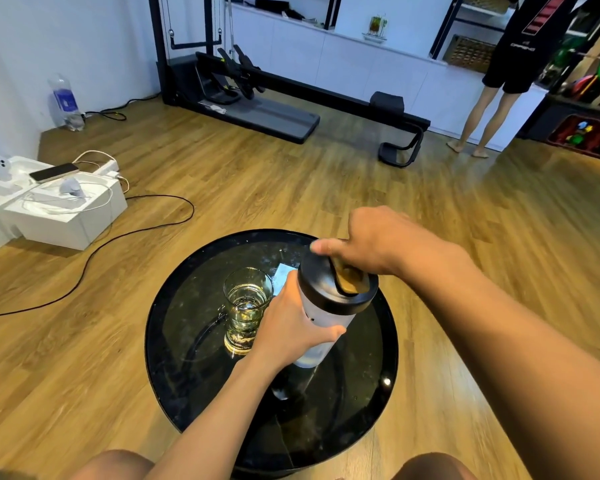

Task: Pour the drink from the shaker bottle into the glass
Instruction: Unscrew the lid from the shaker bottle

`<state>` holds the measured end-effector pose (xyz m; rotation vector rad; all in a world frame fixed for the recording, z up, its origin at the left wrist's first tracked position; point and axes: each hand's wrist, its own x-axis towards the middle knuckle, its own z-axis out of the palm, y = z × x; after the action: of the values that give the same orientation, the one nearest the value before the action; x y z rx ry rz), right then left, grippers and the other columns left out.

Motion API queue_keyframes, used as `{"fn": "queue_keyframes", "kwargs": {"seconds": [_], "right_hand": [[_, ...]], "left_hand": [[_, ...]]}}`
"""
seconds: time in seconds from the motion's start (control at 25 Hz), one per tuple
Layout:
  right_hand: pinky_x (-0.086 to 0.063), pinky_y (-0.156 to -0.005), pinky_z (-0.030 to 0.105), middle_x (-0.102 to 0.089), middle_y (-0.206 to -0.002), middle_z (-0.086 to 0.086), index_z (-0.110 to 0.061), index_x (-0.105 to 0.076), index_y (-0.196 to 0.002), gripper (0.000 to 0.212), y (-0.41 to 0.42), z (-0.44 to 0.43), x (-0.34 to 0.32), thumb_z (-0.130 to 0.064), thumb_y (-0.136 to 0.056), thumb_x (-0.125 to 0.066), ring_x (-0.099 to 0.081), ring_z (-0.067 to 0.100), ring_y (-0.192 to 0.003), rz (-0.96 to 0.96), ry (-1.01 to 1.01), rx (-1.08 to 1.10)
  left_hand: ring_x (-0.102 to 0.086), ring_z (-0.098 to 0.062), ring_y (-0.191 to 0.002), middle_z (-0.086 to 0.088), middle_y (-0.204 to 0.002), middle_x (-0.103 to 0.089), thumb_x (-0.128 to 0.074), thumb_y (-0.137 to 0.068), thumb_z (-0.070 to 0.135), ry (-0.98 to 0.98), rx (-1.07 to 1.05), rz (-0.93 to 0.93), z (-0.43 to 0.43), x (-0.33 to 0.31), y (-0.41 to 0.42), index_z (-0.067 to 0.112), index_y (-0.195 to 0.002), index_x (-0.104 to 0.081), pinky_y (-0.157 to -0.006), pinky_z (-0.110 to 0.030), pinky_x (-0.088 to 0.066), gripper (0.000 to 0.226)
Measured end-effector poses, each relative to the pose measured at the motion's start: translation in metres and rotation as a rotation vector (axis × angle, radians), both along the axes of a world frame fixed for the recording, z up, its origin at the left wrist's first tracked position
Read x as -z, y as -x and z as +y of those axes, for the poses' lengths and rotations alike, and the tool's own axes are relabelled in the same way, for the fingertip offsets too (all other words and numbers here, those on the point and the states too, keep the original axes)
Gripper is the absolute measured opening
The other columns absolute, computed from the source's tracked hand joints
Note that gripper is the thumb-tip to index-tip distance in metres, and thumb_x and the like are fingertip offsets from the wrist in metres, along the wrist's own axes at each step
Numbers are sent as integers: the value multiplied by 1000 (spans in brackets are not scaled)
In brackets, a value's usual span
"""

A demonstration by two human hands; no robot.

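At lower centre of the frame, a round glossy black desk (174, 341) stands on a wood-plank floor (326, 174). The left hand (288, 327) wraps the white shaker bottle (321, 320) upright on it; the right hand (371, 240) pinches the black lid's flip cap (350, 277). The glass (246, 306) sits just left. Upper centre, a black exercise machine (257, 88); at left, white boxes (63, 209).

Glass (247, 308) right side hidden behind left hand (289, 325), standing person (510, 64) cut off above the shoulders.
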<state>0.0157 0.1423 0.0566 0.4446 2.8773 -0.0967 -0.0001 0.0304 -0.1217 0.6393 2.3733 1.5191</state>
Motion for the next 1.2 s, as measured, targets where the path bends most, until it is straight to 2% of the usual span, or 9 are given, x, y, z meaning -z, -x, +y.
{"fn": "queue_keyframes", "kwargs": {"seconds": [0.08,0.2,0.28,0.36,0.48,0.72,0.88,0.96,1.2], "right_hand": [[-45,-80,34,-65,-97,5,-19,-63,-88,35,-1,0,3,-53,-83,-65,-57,30,-94,-75,-16,-73],[-35,-96,24,-52,-140,-5,-33,-48,-141,54,-6,4,-13,-19,-91,-62,-48,19,-128,-170,186,-233],[-34,-103,29,-43,-150,0,-27,-35,-149,63,-6,3,-10,-42,-92,-58,-43,22,-135,-90,228,-176],[-38,-103,41,-49,-143,11,-14,-44,-139,78,-5,-3,6,-69,-84,-50,-47,32,-129,-60,46,-87],[-37,-104,36,-52,-141,8,-16,-52,-134,53,-5,-4,14,-46,-91,-58,-45,30,-130,-111,94,-173],[-41,-99,43,-45,-144,17,-10,-25,-146,88,-3,-2,20,-67,-84,-51,-47,36,-127,-76,37,-14],[-31,-104,28,-34,-155,4,-33,-18,-154,75,-2,9,-1,-35,-92,-61,-38,24,-137,-222,98,-218],[-25,-111,31,-29,-159,0,-38,-17,-153,73,-3,9,-2,-44,-93,-57,-31,22,-142,-211,96,-249],[-14,-111,23,-36,-154,-8,-35,-58,-132,41,-9,-6,1,-24,-93,-58,-25,4,-144,-145,331,-335]], "left_hand": [[-62,-20,-105,7,-115,-64,-85,-55,44,-6,1,-10,0,0,-1,28,-125,-43,-85,-36,-53,83],[-62,-23,-106,4,-114,-66,-81,-50,49,-8,-6,-2,0,0,0,25,-123,-44,-87,-42,-53,85],[-62,-23,-106,5,-114,-66,-82,-52,47,-11,-4,-8,1,0,1,24,-124,-44,-88,-42,-53,85],[-62,-21,-106,7,-113,-65,-84,-53,45,-10,2,-13,0,0,1,26,-126,-42,-88,-41,-52,86],[-62,-20,-101,9,-108,-64,-86,-55,42,-11,2,-5,0,-1,0,28,-121,-42,-82,-35,-51,81],[-63,-20,-99,6,-105,-66,-87,-57,38,-1,-11,-12,0,-2,0,25,-119,-45,-83,-40,-54,76],[-63,-20,-104,7,-112,-66,-83,-52,46,-9,-13,-4,-1,-1,-1,25,-123,-45,-86,-41,-54,84],[-63,-21,-102,6,-110,-66,-83,-52,46,-2,-12,-12,-1,0,1,25,-121,-45,-85,-42,-54,81],[-61,-20,-110,2,-120,-64,-88,-61,39,9,-4,5,-1,-2,1,17,-136,-43,-90,-36,-52,90]]}}
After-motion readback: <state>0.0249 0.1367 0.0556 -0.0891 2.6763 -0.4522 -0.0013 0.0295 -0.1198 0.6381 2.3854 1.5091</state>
